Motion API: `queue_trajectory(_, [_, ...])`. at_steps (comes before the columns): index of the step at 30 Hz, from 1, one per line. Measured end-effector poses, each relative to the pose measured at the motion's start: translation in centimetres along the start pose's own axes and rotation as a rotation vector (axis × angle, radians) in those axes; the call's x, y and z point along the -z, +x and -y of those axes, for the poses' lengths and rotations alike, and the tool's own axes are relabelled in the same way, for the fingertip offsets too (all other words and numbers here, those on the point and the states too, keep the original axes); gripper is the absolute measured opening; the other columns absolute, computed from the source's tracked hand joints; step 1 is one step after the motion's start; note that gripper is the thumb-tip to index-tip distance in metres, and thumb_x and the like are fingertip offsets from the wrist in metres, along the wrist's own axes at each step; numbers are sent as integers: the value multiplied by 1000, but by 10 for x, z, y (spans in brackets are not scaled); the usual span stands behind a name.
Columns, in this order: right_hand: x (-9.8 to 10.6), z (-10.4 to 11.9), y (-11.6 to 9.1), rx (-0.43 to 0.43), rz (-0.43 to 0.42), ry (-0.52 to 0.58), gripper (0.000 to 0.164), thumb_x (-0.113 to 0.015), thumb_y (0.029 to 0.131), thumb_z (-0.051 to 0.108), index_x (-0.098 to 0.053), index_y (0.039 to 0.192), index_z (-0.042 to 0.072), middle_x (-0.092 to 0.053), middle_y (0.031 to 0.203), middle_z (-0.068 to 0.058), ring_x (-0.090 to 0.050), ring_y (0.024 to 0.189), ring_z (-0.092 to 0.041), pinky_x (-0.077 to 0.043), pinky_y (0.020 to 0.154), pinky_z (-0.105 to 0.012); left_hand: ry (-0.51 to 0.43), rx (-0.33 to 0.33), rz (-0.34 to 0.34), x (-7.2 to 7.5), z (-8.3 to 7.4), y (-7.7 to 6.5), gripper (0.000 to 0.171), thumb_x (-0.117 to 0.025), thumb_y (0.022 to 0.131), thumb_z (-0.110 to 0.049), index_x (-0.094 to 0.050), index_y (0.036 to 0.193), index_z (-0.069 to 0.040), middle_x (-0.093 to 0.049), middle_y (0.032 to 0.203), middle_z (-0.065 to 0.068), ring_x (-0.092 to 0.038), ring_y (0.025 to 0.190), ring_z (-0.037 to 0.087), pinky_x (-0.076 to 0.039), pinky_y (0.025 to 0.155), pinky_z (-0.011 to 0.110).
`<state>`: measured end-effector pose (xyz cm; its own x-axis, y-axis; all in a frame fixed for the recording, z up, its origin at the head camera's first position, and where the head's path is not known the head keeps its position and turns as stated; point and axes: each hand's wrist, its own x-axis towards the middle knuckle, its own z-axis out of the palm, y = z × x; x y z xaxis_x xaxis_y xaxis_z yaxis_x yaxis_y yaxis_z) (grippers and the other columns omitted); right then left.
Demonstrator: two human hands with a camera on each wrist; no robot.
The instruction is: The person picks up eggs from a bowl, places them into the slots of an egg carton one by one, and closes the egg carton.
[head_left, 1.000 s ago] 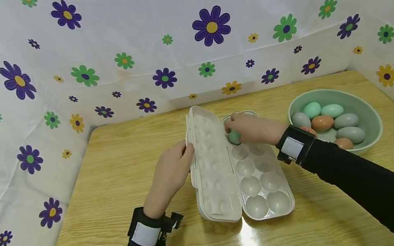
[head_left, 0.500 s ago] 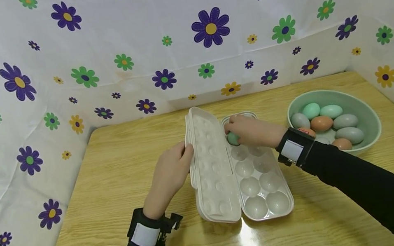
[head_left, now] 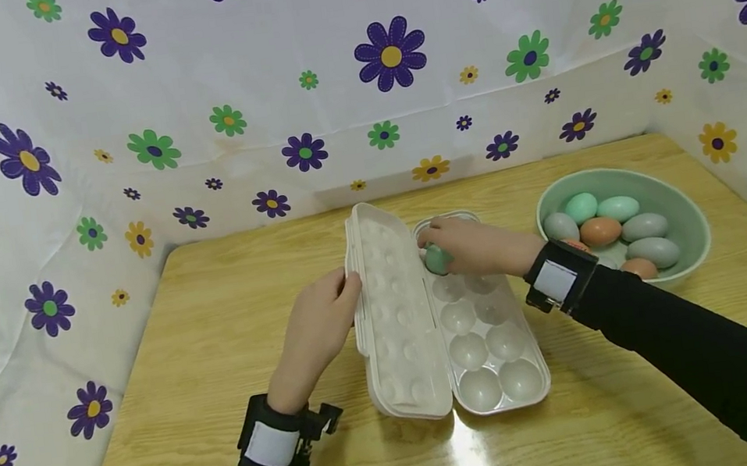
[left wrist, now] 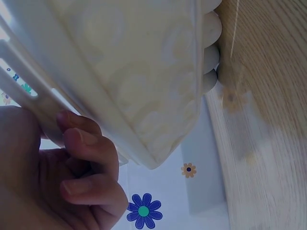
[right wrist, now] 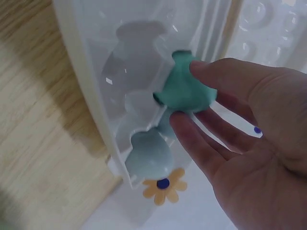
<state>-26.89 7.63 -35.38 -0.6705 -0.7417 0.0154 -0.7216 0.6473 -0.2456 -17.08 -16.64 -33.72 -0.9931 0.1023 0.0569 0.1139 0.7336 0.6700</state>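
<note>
A white plastic egg box lies unfolded on the table, its tray of round cups [head_left: 481, 390] to the right of its raised lid [head_left: 406, 331]. My left hand [head_left: 314, 323] holds the lid's left edge, thumb on the near side and fingers curled behind. Between thumb and fingers, my right hand [head_left: 477, 244] pinches a green egg [right wrist: 187, 88] at the far left cups of the tray. Beyond it, a paler egg [right wrist: 149, 155] sits at the tray's far end in the right wrist view. The nearer cups hold nothing.
To the right stands a pale green bowl [head_left: 697, 226] with several grey, mint and brown eggs [head_left: 602, 231]; the right forearm passes in front of it. A flowered cloth [head_left: 321, 106] hangs behind and beside the wooden table [head_left: 238, 282].
The head view has shifted slightly, so the scene sits a little further left. Both hands keep their places at the lid and the green egg.
</note>
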Motion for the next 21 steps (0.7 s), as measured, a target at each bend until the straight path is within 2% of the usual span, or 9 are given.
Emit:
queue_trajectory(5, [12, -8, -11, -63, 11, 93, 41, -64, 80, 7, -53, 120, 6, -52, 112, -15, -51, 97, -26, -46, 84, -40, -7, 3, -3, -2, 3, 0, 39, -29, 97, -43, -56, 81, -19, -58, 67, 0, -54, 58, 17, -43, 51, 36])
queue_trajectory(10, [29, -19, -32, -81, 4, 93, 40, -64, 83, 12, -51, 120, 5, -51, 114, -15, -52, 99, -27, -46, 85, -42, -8, -1, -7, -2, 3, 1, 39, -30, 97, -43, -56, 81, -19, -57, 66, 0, -53, 57, 17, -43, 50, 36])
queue_trajectory(16, [46, -37, -66, -185, 10, 53, 39, -65, 83, 12, -51, 120, 8, -52, 113, -12, -53, 101, -26, -47, 83, -41, -3, -2, 0, -1, 3, 1, 39, -29, 97, -43, -55, 81, -19, -56, 66, 1, -52, 57, 18, -42, 50, 36])
queue_trajectory(21, [52, -60, -105, -270, -5, 70, 39, -61, 84, 11, -50, 120, 5, -52, 113, -15, -52, 99, -28, -47, 81, -44, 3, -14, 8, 0, 3, 1, 39, -29, 97, -43, -55, 81, -18, -56, 65, 1, -51, 55, 19, -41, 48, 36])
